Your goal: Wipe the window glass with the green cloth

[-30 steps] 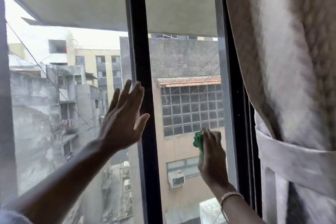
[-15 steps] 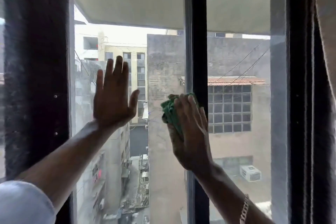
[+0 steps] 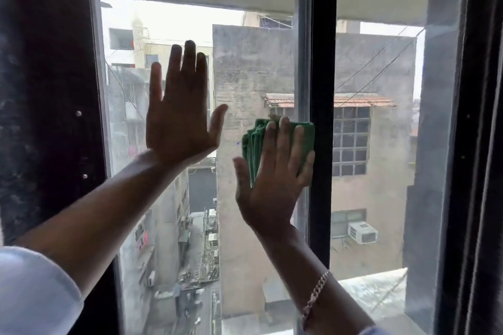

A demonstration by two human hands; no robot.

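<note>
A folded green cloth (image 3: 253, 144) is pressed flat against the window glass (image 3: 245, 62) under my right hand (image 3: 275, 171), just left of the black middle frame bar (image 3: 322, 90). The cloth's right edge reaches that bar. My right hand lies palm-down on the cloth with its fingers spread upward. My left hand (image 3: 179, 114) rests flat on the same pane, further left and a little higher, fingers apart and holding nothing. The two hands are close but apart.
A dark frame post (image 3: 49, 90) stands at the left edge and a dark frame (image 3: 479, 144) at the right. A second pane (image 3: 381, 144) lies right of the middle bar. Grey buildings and an alley show through the glass.
My right hand has carried the cloth from the right pane across the middle bar onto the left pane. The view swung left and the curtain left the frame. My left hand stayed flat on the glass.
</note>
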